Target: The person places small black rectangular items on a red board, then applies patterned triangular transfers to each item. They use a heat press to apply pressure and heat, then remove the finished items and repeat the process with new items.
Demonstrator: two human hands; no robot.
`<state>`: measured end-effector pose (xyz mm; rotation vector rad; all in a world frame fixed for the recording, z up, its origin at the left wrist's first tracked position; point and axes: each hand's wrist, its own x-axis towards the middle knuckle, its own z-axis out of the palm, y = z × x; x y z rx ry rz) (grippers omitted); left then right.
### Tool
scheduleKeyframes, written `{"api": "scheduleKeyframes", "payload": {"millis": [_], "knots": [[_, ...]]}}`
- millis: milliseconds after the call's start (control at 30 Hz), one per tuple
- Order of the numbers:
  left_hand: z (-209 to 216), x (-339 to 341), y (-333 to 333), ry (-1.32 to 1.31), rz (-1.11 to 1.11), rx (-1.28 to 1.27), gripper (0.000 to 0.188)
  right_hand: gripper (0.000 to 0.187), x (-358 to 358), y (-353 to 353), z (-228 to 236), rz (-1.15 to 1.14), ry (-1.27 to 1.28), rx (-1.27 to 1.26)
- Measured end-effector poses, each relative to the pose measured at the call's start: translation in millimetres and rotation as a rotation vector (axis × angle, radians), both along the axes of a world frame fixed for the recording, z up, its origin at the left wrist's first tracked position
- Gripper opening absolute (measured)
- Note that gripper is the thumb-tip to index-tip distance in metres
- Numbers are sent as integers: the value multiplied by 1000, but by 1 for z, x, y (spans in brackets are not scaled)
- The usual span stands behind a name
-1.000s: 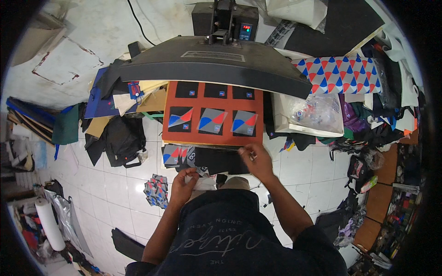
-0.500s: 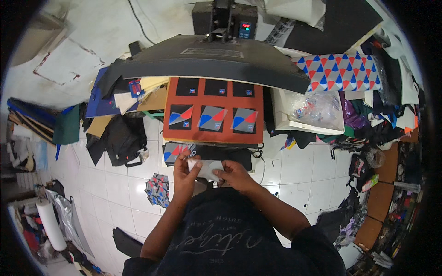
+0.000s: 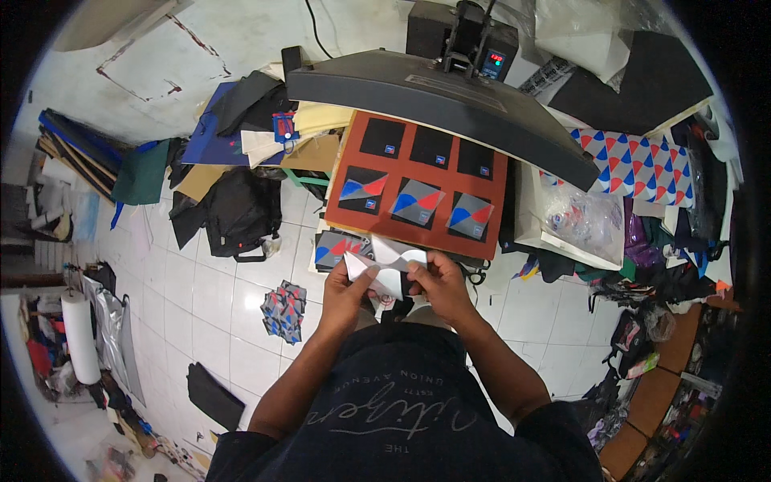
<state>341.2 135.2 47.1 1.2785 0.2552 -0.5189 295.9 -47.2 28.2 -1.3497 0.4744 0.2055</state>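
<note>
In front of my body, my left hand pinches thin white pieces with curved cut edges, paper or film by the look of them. The fingers of my right hand close on the right side of the same pieces, and one white flap stands up at the far side. Just beyond lies the red-brown pad of a heat press, its dark upper plate raised. Black squares with small blue labels form the far row. On the near row, grey, red and blue pieces lie over black squares.
A stack of patterned pieces sits just below the pad's near edge. More patterned pieces lie on the tiled floor to the left, near a black bag. Right of the press stands a white box with clear plastic bags.
The view has turned, so the press now sits further right and tilted. In my hands, the white pieces have spread apart, with a flap raised and curved edges showing.
</note>
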Motion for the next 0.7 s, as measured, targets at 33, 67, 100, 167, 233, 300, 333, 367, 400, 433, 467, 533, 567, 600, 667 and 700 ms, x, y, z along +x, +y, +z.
{"api": "scheduleKeyframes", "payload": {"millis": [33,67,100,167,233,300,333,367,400,433,467,533,567,600,667,700], "knots": [[0,1,2,5,16,-14,13,22,1,2,1,-47,-1,34],[-1,2,4,7,40,0,13,21,3,4,8,-58,-1,30],[-4,2,7,9,63,13,13,20,6,7,19,-69,-1,25],[-6,3,11,9,77,17,15,17,7,11,21,-81,-99,7],[-6,4,14,7,59,-2,18,17,8,15,16,-56,-327,-306],[-3,7,17,40,26,-73,21,18,10,18,16,-29,-457,-509],[-1,8,19,56,9,-109,22,19,12,19,18,-18,-475,-556],[0,11,20,62,-8,-113,24,20,15,20,20,-9,-497,-607],[2,13,23,68,-24,-117,25,20,17,20,19,15,-527,-663],[2,15,26,73,-41,-121,27,20,18,19,16,40,-557,-718],[2,17,30,63,-38,-110,28,20,20,19,14,63,-586,-775],[3,23,38,43,-33,-87,31,21,29,18,15,97,-664,-833],[3,26,41,24,-31,-62,31,21,31,18,15,119,-697,-863],[4,30,45,5,-30,-36,32,22,34,19,17,153,-663,-853],[3,38,52,-11,-33,0,34,22,40,22,20,221,-595,-830],[3,42,56,-8,-38,10,34,22,45,24,19,248,-633,-858]]}}
